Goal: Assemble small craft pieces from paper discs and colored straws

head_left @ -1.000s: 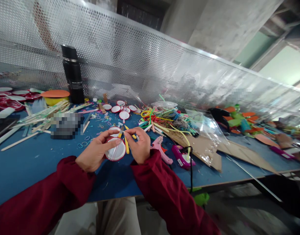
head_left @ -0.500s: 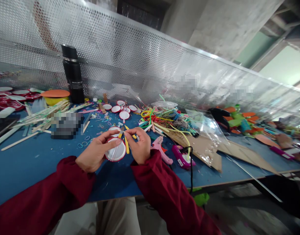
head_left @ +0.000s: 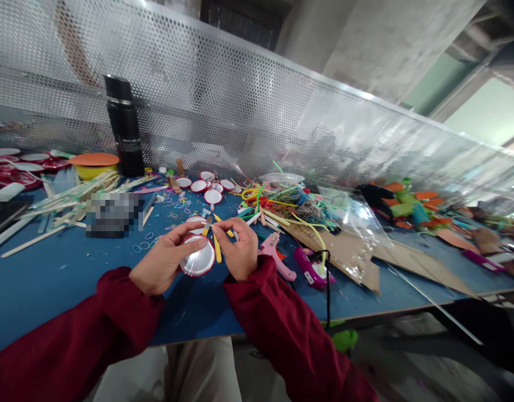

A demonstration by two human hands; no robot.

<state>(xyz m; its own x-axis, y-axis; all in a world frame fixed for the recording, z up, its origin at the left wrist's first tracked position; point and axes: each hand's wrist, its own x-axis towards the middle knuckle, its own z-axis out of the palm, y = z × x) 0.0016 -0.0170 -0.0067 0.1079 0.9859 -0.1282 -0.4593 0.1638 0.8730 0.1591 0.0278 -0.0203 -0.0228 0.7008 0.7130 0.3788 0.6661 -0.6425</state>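
My left hand [head_left: 161,261] is closed around a small round hand mirror [head_left: 198,261] with a red rim, thumb on its upper edge. The mirror's shiny face is turned up toward me. A short yellow-and-grey piece [head_left: 207,226] sticks up past the left fingertips, at the mirror's handle end. My right hand [head_left: 241,249] is pinched closed beside that piece; what lies between its fingertips is too small to make out. A yellow strip [head_left: 217,249] lies between the hands. Behind the left fingers another red-rimmed mirror [head_left: 195,219] is partly hidden.
A pink glue gun [head_left: 277,258] and a purple device [head_left: 311,271] with a black cord lie right of my hands. Several mirrors [head_left: 213,197] lie ahead, near coloured pipe cleaners [head_left: 299,204]. A black bottle [head_left: 125,128] stands back left, by wooden sticks [head_left: 85,198]. Cardboard [head_left: 341,251] lies right.
The mirror in my left hand has tilted slightly, and its face reflects differently. Both hands stay almost where they were.
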